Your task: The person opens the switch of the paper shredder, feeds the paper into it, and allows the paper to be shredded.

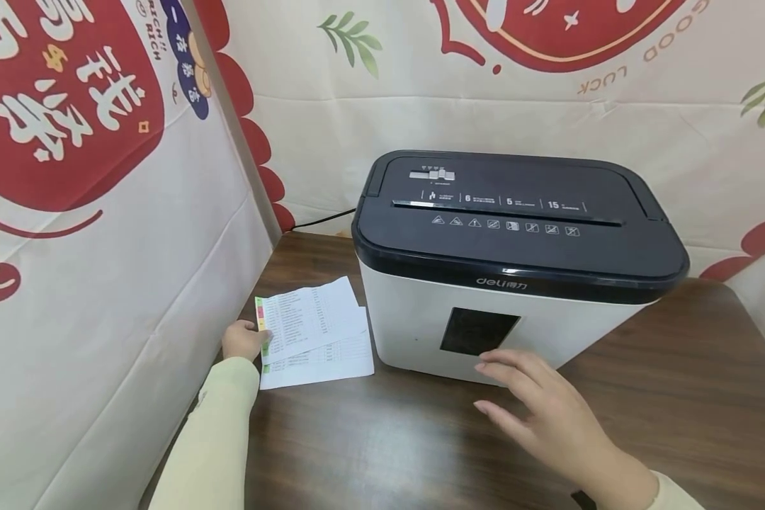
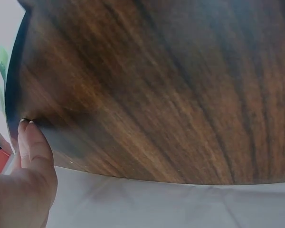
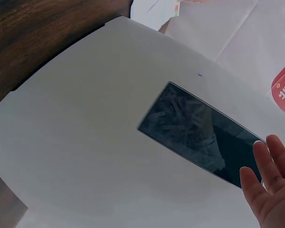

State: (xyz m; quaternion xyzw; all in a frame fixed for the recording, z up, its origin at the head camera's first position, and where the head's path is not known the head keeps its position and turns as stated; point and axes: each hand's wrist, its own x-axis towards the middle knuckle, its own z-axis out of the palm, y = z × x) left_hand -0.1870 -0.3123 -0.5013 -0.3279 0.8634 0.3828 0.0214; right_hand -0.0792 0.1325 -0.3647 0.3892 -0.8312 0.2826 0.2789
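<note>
Two overlapping printed sheets lie left of the shredder; the upper sheet [image 1: 309, 315] has a coloured strip along its left edge, and the lower sheet [image 1: 341, 363] shows beneath it. My left hand [image 1: 244, 341] pinches the sheets' left edge, its thumb over the strip; how many sheets it grips I cannot tell. In the left wrist view the left hand [image 2: 34, 166] has its fingertips together. My right hand [image 1: 551, 418] hovers before the white and black shredder [image 1: 414, 319], fingers spread and holding nothing. In the right wrist view the right hand [image 3: 275, 185] overlaps the dark window [image 3: 194, 133], with paper strips inside.
A feed slot [image 1: 506, 214] runs across the shredder's black lid. Its cable [image 1: 324, 219] leads off behind at the left. Patterned white cloth [image 1: 185, 283] hangs at the left and behind the brown table [image 1: 382, 439]. A small dark object [image 1: 583, 500] lies by the right wrist.
</note>
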